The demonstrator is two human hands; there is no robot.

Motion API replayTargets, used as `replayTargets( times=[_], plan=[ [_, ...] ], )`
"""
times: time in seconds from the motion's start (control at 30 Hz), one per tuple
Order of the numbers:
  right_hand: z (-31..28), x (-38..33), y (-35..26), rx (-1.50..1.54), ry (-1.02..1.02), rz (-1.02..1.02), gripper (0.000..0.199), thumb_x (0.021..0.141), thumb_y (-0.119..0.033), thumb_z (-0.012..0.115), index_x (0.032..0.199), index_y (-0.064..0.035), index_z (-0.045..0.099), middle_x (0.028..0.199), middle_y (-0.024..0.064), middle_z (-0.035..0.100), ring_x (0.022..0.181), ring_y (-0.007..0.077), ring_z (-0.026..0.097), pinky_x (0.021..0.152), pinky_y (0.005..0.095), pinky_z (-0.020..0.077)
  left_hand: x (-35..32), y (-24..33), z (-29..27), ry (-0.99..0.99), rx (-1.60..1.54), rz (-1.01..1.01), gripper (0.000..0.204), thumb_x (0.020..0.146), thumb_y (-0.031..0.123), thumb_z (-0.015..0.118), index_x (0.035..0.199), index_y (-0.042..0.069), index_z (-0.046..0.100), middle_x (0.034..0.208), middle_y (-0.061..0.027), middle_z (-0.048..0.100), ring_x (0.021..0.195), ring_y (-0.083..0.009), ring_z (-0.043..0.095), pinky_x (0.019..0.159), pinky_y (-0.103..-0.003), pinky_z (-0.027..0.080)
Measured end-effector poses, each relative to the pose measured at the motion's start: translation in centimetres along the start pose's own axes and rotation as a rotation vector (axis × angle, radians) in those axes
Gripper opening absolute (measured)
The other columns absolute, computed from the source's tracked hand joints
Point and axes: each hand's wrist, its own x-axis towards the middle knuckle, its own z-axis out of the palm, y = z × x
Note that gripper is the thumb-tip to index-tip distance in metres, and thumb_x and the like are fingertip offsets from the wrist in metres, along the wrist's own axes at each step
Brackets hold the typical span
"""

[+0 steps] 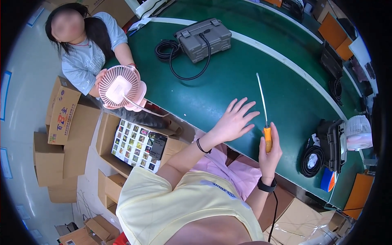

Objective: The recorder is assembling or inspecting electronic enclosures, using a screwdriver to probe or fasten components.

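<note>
My right hand [272, 153] is closed round the yellow-orange handle of a screwdriver [267, 138], whose long metal shaft points away from me and up, over the green table [196, 96]. Beside it on the left, my left hand [236, 122] has its fingers spread and holds nothing. It hovers over or rests on the near part of the tabletop; I cannot tell which. A grey hard case [206, 41] with a black coiled cable [168, 50] stands on the far side of the table.
A person [92, 45] at the left holds a pink fan [120, 87]. On the right are an open dark case [331, 145], a cable coil [312, 161], a white-and-pink fan [359, 132] and a blue-orange object [328, 179]. Cardboard boxes [63, 110] stand at left; one open box [107, 141] holds a picture sheet.
</note>
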Motion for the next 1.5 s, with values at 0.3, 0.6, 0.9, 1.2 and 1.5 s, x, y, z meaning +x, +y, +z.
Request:
replayTargets(
  times=[0.3,0.6,0.9,1.2,1.5],
  plan=[
    [0.9,0.6,-2.5,-0.057,0.101,-0.226,0.042,0.090,0.002,0.065,0.131,0.0000,0.058,0.123,0.0200,0.066,0.105,0.0357,0.069,0.088,0.0393,0.0548,0.2,-0.2,-0.2,0.007,-0.021,-0.006,0.043,0.094,0.033,0.064,0.133,0.015,0.059,0.149,-0.0138,0.044,0.141,-0.0385,0.036,0.115,-0.054,0.028],
    [-3.2,0.5,-1.1,-0.098,0.304,0.093,0.046,0.091,0.001,0.066,0.136,-0.0029,0.057,0.108,0.0129,0.070,0.090,0.0159,0.068,0.079,0.0299,0.0540,-0.1,-0.3,-0.2,0.002,-0.033,-0.008,0.043,0.095,0.032,0.062,0.135,0.016,0.058,0.150,-0.0133,0.043,0.141,-0.0383,0.035,0.116,-0.056,0.027],
    [-1.4,0.1,4.2,-0.154,0.267,0.216,0.029,0.094,-0.017,0.067,0.119,-0.0017,0.063,0.098,0.0233,0.070,0.086,0.0395,0.070,0.075,0.0406,0.0551,0.5,0.2,-0.5,-0.037,0.035,0.002,0.044,0.095,0.031,0.062,0.136,0.016,0.057,0.150,-0.0129,0.044,0.140,-0.0380,0.037,0.116,-0.055,0.028],
    [-1.7,0.6,3.5,-0.172,0.282,0.159,0.028,0.092,-0.017,0.069,0.116,-0.0025,0.064,0.096,0.0213,0.070,0.083,0.0387,0.070,0.072,0.0414,0.0560,0.7,0.4,-0.4,-0.073,0.061,0.023,0.045,0.095,0.031,0.062,0.137,0.015,0.057,0.150,-0.0136,0.043,0.140,-0.0386,0.038,0.115,-0.056,0.029],
    [-3.8,5.4,1.1,-0.325,0.098,-0.055,0.031,0.097,-0.028,0.062,0.119,-0.0076,0.056,0.090,0.0164,0.070,0.074,0.0384,0.067,0.062,0.0456,0.0527,0.6,0.3,-0.6,-0.090,0.060,0.010,0.045,0.095,0.029,0.062,0.137,0.014,0.057,0.150,-0.0145,0.044,0.140,-0.0387,0.038,0.115,-0.056,0.028]
  ],
)
